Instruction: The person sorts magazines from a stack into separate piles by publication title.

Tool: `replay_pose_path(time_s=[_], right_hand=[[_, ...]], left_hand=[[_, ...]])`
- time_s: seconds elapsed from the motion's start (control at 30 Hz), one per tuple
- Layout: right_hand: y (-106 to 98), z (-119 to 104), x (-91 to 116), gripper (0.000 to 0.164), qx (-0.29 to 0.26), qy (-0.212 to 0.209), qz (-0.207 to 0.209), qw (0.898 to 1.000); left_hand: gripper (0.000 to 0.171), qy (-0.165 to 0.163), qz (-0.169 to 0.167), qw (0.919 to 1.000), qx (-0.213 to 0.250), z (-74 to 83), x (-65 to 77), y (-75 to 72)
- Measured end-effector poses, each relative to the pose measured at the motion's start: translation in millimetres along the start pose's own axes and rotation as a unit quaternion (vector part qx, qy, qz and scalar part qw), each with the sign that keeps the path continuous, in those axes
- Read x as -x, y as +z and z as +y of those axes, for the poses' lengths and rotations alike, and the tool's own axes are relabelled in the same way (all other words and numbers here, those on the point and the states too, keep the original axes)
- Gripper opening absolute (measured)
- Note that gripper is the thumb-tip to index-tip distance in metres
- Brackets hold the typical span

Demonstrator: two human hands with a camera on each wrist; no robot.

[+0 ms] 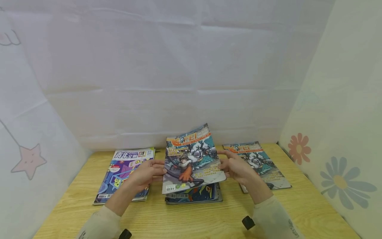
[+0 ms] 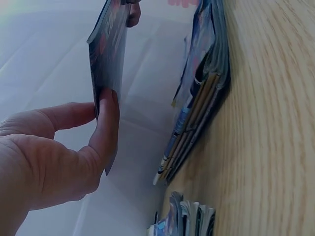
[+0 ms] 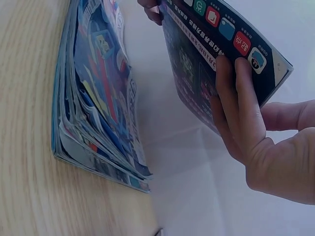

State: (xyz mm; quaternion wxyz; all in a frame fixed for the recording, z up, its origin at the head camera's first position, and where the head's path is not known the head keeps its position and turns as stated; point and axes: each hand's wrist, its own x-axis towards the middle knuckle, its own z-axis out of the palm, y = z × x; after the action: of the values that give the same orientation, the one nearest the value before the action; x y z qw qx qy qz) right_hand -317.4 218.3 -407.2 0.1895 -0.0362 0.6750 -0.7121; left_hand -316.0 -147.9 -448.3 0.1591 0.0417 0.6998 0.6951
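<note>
Pale yellow wood-grained table below both hands. Middle magazine stack between hands; purple-covered magazines outside left hand; matching-cover magazine outside right hand. Held magazine between hands, raised above middle stack, tilted: orange title, orange-red-clad figure, whitish mechanical shapes over teal. Left hand pinches its left edge; right hand grips right edge. Left wrist view shows stacks' layered edges. Right wrist view shows dark back cover, small coloured square icons, hidden from head view.
</note>
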Motion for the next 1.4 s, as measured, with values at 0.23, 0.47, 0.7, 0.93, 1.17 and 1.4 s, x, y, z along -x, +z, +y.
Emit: replay_pose_path(time_s=[0.23, 0.47, 0.7, 0.93, 1.17, 1.4], right_hand=[[-6, 0, 9, 0.067, 0.006, -0.002, 0.000, 1.000], [-29, 3, 14, 0.067, 0.032, -0.020, -0.023, 0.999], [-60, 7, 26, 0.070, 0.056, -0.038, -0.032, 0.997], [-90, 10, 41, 0.070, 0.086, -0.032, -0.005, 0.996], [-112, 25, 44, 0.067, 0.095, -0.019, 0.035, 0.995], [-138, 49, 49, 0.065, 0.102, -0.006, 0.073, 0.992]], left_hand=[[0.061, 0.006, -0.009, 0.9999, 0.009, 7.6, 8.4, 5.2], [0.066, 0.010, -0.047, 0.9987, 0.015, 9.8, 7.2, 17.5], [0.057, -0.001, -0.070, 0.9955, 0.063, 9.4, -6.0, 46.1], [0.057, -0.005, -0.082, 0.9942, 0.069, 2.5, -20.9, 80.8], [0.057, -0.014, -0.093, 0.9932, 0.068, -7.3, -29.9, 108.3], [0.057, -0.025, -0.087, 0.9942, 0.057, -19.5, -44.7, 140.5]])
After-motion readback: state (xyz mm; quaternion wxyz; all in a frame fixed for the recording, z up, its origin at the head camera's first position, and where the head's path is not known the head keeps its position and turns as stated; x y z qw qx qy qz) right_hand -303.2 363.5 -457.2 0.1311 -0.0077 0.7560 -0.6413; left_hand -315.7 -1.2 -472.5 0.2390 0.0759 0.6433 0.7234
